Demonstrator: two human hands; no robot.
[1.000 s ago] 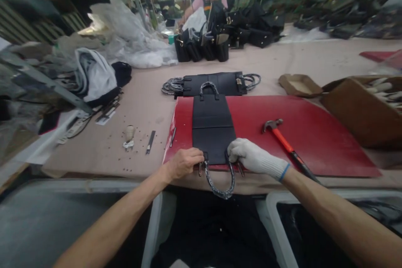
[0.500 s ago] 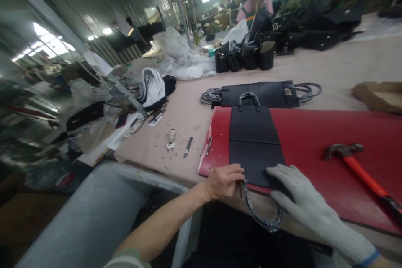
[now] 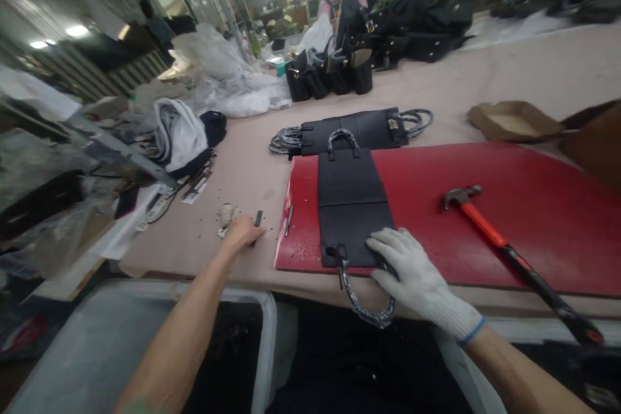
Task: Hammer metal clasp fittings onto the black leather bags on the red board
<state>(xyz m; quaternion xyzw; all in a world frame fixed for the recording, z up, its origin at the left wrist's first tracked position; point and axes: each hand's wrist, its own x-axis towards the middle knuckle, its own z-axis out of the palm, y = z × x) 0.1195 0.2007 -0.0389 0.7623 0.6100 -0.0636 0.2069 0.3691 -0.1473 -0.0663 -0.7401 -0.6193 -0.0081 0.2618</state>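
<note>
My bare left hand point(image 3: 241, 234) is over a small flat metal tool point(image 3: 258, 218) on the table, with thumb and fingers closed about its middle; one end sticks out beyond them. My right hand point(image 3: 405, 265), in a white knit glove with a blue cuff edge, lies with fingers stretched out across the lower right corner of a black leather bag panel point(image 3: 356, 207). A wrapped grey handle point(image 3: 363, 314) loops down from the panel's near edge; its right end is hidden beneath the glove. Another wrapped handle point(image 3: 343, 136) arches at the far edge.
A red mat point(image 3: 436, 233) lies under the panel, bearing a claw hammer point(image 3: 485, 223) at right and a thin metal tool point(image 3: 289, 220) at left. Behind it are stacked black bag pieces point(image 3: 359, 129) and a cardboard tray point(image 3: 514, 121). A grey bin point(image 3: 264, 330) stands below the table edge.
My left hand has left the near handle's left end and moved left to the flat metal tool. My right hand stays on the panel. The view has shifted right.
</note>
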